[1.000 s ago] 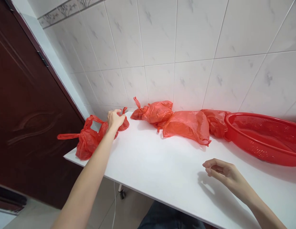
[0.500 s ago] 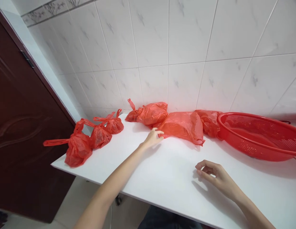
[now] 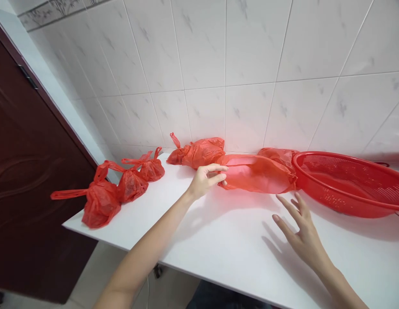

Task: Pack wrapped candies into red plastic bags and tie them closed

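Working well apart on the white table (image 3: 238,249), the left hand (image 3: 204,182) touches a red plastic bag (image 3: 257,174) while the spread right hand (image 3: 302,234) hovers near a red plastic colander (image 3: 344,155).

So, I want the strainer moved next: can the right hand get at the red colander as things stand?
Probably yes: the right hand is close to the red colander, and only white tabletop lies between them.

You can read no text, label, brand, number or sign anywhere in this view; the red plastic bags (image 3: 257,174), the red plastic strainer (image 3: 347,184) and the wall tiles (image 3: 251,51) show no legible print.
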Motion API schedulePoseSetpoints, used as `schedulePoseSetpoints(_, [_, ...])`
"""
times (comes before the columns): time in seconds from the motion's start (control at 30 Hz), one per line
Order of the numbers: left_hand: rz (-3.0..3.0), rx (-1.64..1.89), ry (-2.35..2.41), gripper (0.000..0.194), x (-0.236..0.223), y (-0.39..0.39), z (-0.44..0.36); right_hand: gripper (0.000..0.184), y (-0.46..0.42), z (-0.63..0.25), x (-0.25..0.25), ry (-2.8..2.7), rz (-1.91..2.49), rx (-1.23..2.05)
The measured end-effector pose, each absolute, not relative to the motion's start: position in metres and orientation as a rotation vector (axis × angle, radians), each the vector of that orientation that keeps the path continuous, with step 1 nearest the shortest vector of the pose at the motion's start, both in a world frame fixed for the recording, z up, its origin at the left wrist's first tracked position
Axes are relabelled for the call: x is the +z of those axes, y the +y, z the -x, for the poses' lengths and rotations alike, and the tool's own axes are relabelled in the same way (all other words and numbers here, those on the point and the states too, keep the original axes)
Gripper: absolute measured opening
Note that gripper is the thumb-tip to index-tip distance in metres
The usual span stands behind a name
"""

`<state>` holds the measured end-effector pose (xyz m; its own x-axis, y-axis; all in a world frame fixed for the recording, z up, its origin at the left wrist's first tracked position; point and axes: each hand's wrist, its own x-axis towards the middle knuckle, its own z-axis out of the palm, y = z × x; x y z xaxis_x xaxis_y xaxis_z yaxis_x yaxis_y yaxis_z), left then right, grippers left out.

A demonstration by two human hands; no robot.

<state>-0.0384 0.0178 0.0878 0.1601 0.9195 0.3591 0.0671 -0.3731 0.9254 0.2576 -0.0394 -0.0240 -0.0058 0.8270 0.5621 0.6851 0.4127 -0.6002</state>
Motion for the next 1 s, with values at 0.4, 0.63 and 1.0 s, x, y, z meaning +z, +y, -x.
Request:
schedulePoseSetpoints(0.4, [-1.310,1.360,0.675,0.020,0.162,-0.045,0.063,0.062,-0.062,-0.241,0.075,-1.642,0.961,-0.337])
schedulePoseSetpoints(0.63, [-1.167,1.235,0.772,0.024,0.143,-0.038,0.063,0.046,-0.089,-0.217,0.110,-2.068,0.633,-0.307])
schedulePoseSetpoints(1.0, [-1.196,1.204,0.771,0.027,0.148,-0.049,0.068,0.026,-0.058,-0.171,0.086,-3.011,1.075,-0.438])
